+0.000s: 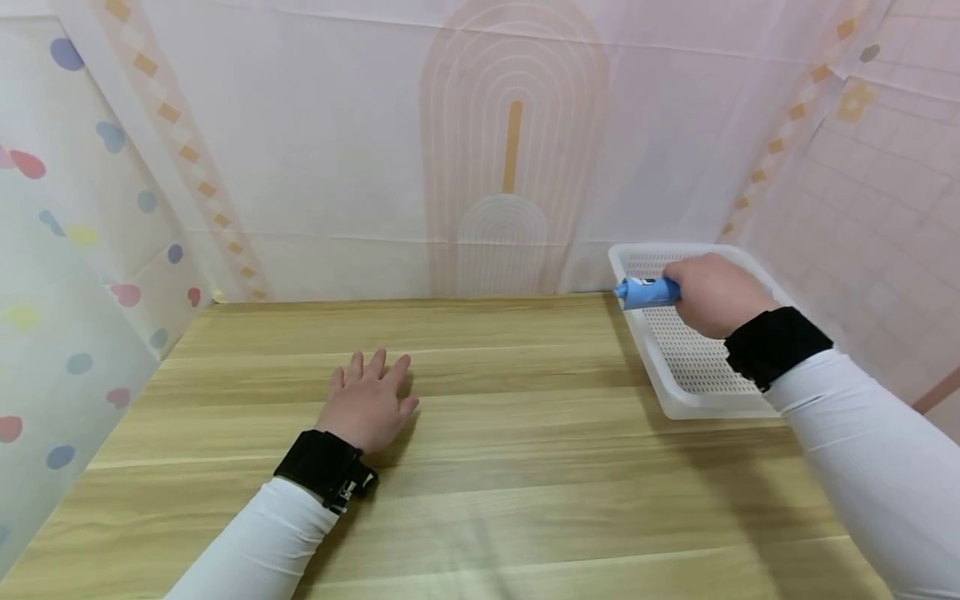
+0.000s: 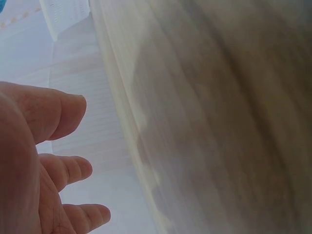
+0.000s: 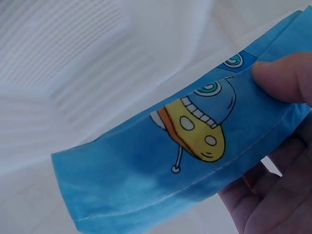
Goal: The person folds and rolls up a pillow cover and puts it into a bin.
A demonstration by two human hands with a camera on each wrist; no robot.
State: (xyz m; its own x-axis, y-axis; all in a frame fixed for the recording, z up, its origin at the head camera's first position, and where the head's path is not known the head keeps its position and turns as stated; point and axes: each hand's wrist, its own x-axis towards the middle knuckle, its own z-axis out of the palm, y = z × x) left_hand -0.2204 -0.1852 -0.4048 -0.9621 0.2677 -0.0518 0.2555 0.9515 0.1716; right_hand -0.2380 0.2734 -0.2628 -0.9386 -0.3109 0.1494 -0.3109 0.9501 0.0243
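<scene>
Over the white basket [image 1: 678, 404] at the right, my right hand [image 1: 716, 292] grips a folded piece of blue cloth [image 1: 648, 292]. In the right wrist view the cloth [image 3: 131, 170] shows a yellow spaceship print and a stitched edge, with the thumb [image 3: 285, 78] pressing on top and the fingers underneath. One end of the cloth sticks out to the left, over the basket's rim. My left hand [image 1: 367, 404] is palm down close over the wooden table, fingers spread and holding nothing. Its thumb and fingers [image 2: 73, 170] stand apart in the left wrist view.
The perforated basket stands at the right side of the wooden table [image 1: 487, 458], near the back. A patterned cloth wall [image 1: 337, 167] rises behind the table, with more printed sheets on the left [image 1: 75, 292] and right [image 1: 885, 208].
</scene>
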